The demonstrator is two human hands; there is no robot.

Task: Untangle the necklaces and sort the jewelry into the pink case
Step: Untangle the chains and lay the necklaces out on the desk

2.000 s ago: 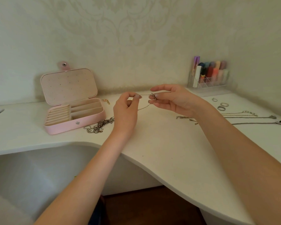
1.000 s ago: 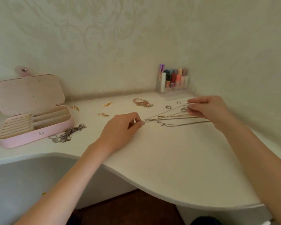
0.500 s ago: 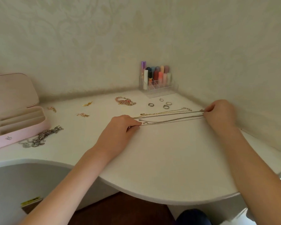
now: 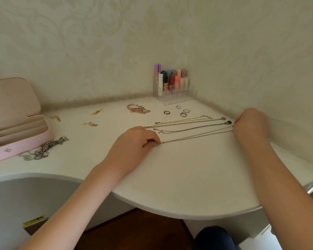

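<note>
A thin silver necklace lies stretched straight on the white desk. My left hand pinches its left end and my right hand pinches its right end near the wall. Just behind it several other necklaces lie laid out in parallel rows, one gold, the others silver. The open pink case stands at the far left, partly out of frame. A tangled silver chain pile lies right in front of the case.
Several rings lie behind the necklaces. A beaded bracelet cluster and small gold earrings are scattered at the back. A clear organizer with coloured tubes fills the corner. The desk's curved front edge runs close below my forearms.
The necklace held up between both hands in front of the case was carried right, pulled straight and laid down on the desk. The view swung right, so the case slid to the left edge.
</note>
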